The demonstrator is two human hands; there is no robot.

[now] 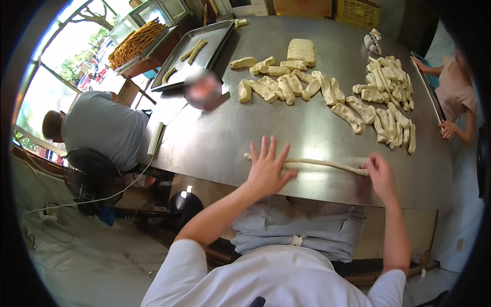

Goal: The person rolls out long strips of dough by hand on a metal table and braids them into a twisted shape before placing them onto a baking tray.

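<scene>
A long thin rope of dough (322, 162) stretches across the steel table (215, 153) near its front edge. My left hand (269, 169) lies flat over the rope towards its left end, fingers spread. A short tip of dough pokes out beyond that hand on the left. At the rope's right end my right hand (379, 172) pinches the dough between thumb and fingers; it is slightly blurred. Beyond my hands, several cut dough pieces (287, 90) lie in loose rows. More dough strips (387, 80) are heaped at the right, and a scored dough slab (301, 52) rests behind.
A metal baking tray (215, 42) at the far left holds twisted dough sticks (198, 51). Fried twists (138, 42) are piled beyond it. A white power strip (155, 139) trails a cord over the left edge, near a black fan (92, 176). People are at the left and right sides.
</scene>
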